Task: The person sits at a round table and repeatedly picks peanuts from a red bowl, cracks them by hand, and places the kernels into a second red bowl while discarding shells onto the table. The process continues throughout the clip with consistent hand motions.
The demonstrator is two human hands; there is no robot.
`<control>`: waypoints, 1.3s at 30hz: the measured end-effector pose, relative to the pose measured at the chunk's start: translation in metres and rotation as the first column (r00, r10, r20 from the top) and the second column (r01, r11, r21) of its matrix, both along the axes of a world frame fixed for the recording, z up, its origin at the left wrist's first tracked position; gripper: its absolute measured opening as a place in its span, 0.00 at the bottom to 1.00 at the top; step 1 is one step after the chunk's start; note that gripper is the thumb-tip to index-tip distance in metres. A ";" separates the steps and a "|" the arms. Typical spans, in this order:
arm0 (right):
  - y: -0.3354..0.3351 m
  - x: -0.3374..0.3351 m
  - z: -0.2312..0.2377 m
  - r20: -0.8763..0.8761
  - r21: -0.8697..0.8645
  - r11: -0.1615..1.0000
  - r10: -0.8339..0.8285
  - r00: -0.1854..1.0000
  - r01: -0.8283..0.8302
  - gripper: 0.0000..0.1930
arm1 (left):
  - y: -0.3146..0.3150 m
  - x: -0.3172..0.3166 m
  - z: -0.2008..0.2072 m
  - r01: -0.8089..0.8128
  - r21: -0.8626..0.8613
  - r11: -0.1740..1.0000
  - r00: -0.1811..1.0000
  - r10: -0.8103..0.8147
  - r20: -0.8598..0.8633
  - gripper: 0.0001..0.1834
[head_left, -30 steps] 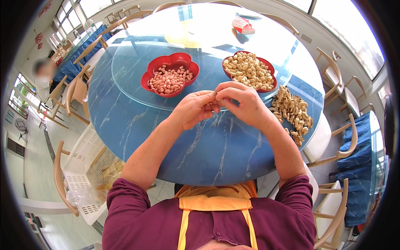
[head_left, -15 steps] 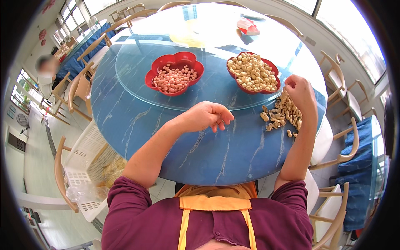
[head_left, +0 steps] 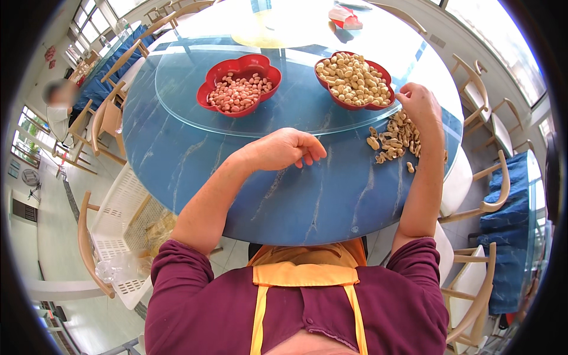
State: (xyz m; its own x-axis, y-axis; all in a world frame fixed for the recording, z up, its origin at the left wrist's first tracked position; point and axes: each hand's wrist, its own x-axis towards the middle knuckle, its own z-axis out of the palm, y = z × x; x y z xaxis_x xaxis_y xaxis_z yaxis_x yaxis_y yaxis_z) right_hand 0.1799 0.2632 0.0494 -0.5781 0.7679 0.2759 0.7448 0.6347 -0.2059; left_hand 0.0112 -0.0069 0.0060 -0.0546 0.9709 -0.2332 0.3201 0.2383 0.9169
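A red flower-shaped bowl [head_left: 277, 74] at the left holds shelled pink peanuts [head_left: 239, 93]. The matching red bowl [head_left: 390, 78] at the right is heaped with unshelled peanuts [head_left: 354, 80]. My right hand [head_left: 421, 105] is at this bowl's right rim, thumb and forefinger slightly apart, with nothing visible between them. Below it, broken peanut shells [head_left: 397, 137] lie in a pile on the table, partly hidden by my right forearm. My left hand [head_left: 287, 148] hovers over the table in front of the bowls, fingers curled down; whatever is inside them is hidden.
Both bowls stand on a glass turntable [head_left: 195, 125] on the round blue marbled table [head_left: 236, 201]. A red and white packet [head_left: 346, 19] lies at the far side. A white plastic basket [head_left: 118, 207] is at my left. Wooden chairs [head_left: 494, 183] surround the table, and a person [head_left: 59, 109] is far left.
The view has tilted, so the table appears higher. My right hand has moved from over the shells closer to the right bowl's rim, and its fingers have loosened. The left hand stays curled.
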 end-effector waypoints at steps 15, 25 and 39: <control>-0.027 -0.021 -0.005 -0.346 0.034 0.961 0.269 0.899 -0.275 0.09 | 0.003 0.002 -0.005 -0.032 0.053 0.998 0.999 0.030 0.039 0.18; -0.026 -0.038 -0.022 -0.377 0.196 0.902 0.431 0.820 -0.384 0.08 | 0.004 0.001 -0.006 -0.079 0.031 0.996 0.996 0.077 0.050 0.16; -0.018 -0.082 -0.038 -0.178 0.336 0.827 0.525 0.832 -0.450 0.10 | -0.004 -0.009 0.012 -0.117 0.098 0.988 0.979 0.098 0.177 0.10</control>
